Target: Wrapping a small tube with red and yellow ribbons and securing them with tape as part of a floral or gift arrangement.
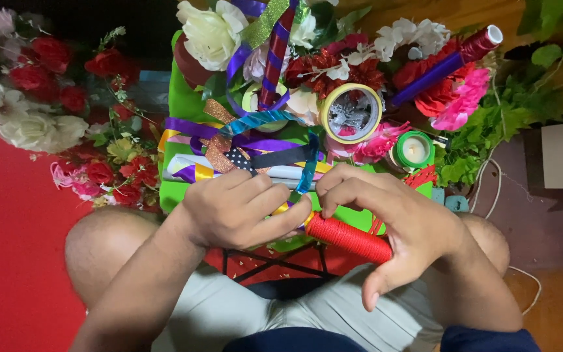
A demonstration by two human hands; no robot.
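While artificial flowers [40,98] and ribbons [255,140] crowd ahead, the right hand [405,228] grips a red thread spool [350,238] above the lap, left hand [242,208] fingers pinching its end, little unwound.

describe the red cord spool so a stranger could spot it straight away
Look below the heap of flowers and ribbons, to the two hands above the lap. The spool lies between them, under the right hand. It is the only cylinder tightly wound in red cord.

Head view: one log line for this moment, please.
left hand: pinching end of red cord spool | right hand: gripping spool | behind: ribbons, tape roll, artificial flowers
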